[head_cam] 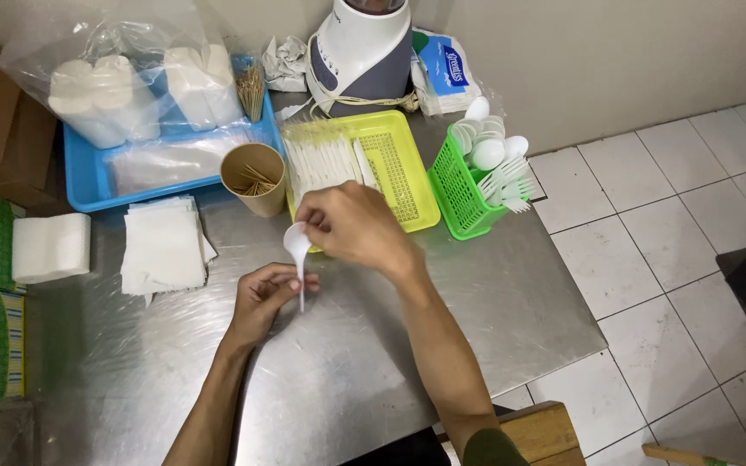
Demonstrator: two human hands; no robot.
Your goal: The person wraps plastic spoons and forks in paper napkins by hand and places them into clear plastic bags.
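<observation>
— What are the hands doing?

— The right hand (351,226) has its fingers pinched on the bowl end of a white spoon (297,250). The left hand (262,298) is below it, fingers curled and closed on the spoon's handle, which seems to sit in a thin clear sleeve; the sleeve is hard to make out.

— Where is the spoon?

— Held just above the steel desk (347,380), in front of a yellow tray (407,185).

— What's in the tray?

— A row of white wrapped pieces on its left half; I cannot tell what they are.

— And around it?

— A brown paper cup (254,177) with toothpicks stands just left of the tray. A green basket (464,194) of white spoons and forks is to the right. A stack of white napkins (161,246) lies left of the hands, with a folded white stack (49,248) further left. Behind is a blue tray (88,181) with bagged white rolls, and a blender base (360,56) by the wall.
</observation>
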